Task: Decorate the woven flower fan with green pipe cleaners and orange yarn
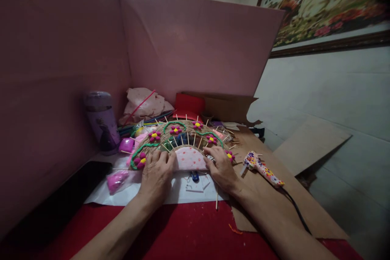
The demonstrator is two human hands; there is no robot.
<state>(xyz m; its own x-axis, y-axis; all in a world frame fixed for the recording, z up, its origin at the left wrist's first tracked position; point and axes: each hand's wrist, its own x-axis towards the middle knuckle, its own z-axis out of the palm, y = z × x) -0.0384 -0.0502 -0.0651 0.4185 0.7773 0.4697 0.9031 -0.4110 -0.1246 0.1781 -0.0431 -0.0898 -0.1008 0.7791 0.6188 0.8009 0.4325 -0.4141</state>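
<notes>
A half-round handicraft fan (185, 129) of thin wooden sticks and wound twine stands tilted in front of me. Magenta flowers with yellow centres and green wavy strands decorate its band. At its base is a half-circle of pale pink dotted fabric (190, 159). My left hand (157, 174) grips the fan at the left of this fabric, fingers bent over the lower edge. On the other side, my right hand (222, 169) holds the fabric's right edge, thumb against it and fingers curled over the twine. Some fingertips are hidden behind the fan.
To the right, a flower-patterned glue gun (263, 169) with a black cord lies on cardboard (292, 207). A purple tumbler (102, 124), pink packets (117, 180) and a dark flat object (70, 195) are at left. White paper (179, 195) covers part of the red cloth (183, 231).
</notes>
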